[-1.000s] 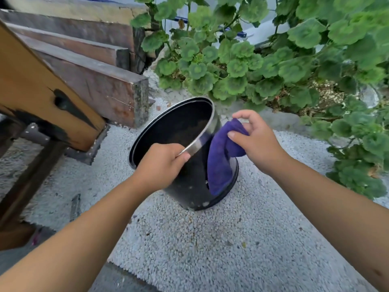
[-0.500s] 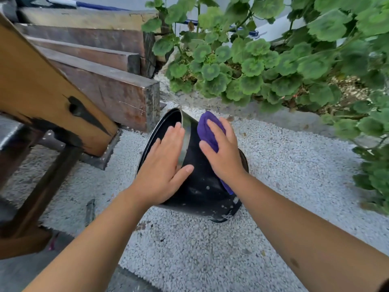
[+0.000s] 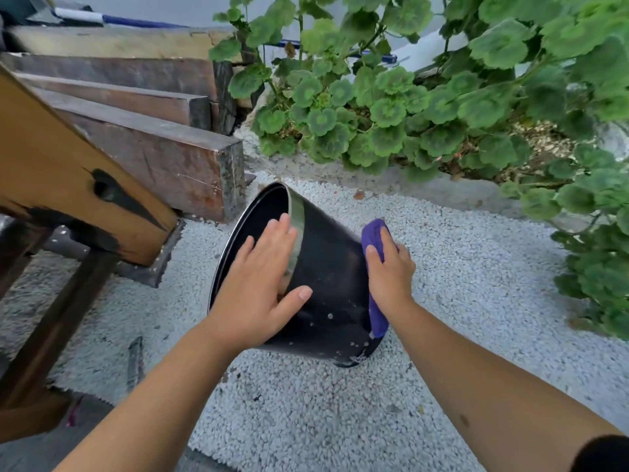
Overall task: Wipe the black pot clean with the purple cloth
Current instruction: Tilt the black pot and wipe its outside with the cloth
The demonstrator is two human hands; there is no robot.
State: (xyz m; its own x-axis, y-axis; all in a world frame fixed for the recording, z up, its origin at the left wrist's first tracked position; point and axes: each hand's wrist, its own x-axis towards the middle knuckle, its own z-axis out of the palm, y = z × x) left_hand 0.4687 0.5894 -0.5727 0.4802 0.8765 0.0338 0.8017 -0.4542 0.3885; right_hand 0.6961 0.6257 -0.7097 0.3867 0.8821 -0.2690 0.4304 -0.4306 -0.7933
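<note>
The black pot lies tipped on the white gravel, its mouth turned to the left and its base at the lower right. Pale specks dot its side. My left hand lies flat with straight fingers over the silver rim band, steadying it. My right hand presses the purple cloth against the pot's right side, near the base. The cloth shows above my fingers and again below my wrist; the part between is hidden under my hand.
Heavy wooden beams and a slanted plank stand close on the left of the pot. Geranium plants crowd the back and right behind a low kerb. White gravel covers the ground around and in front.
The pot has been tipped further onto its side. My left hand went from gripping the rim to lying flat on it. My right hand slid the cloth down toward the base.
</note>
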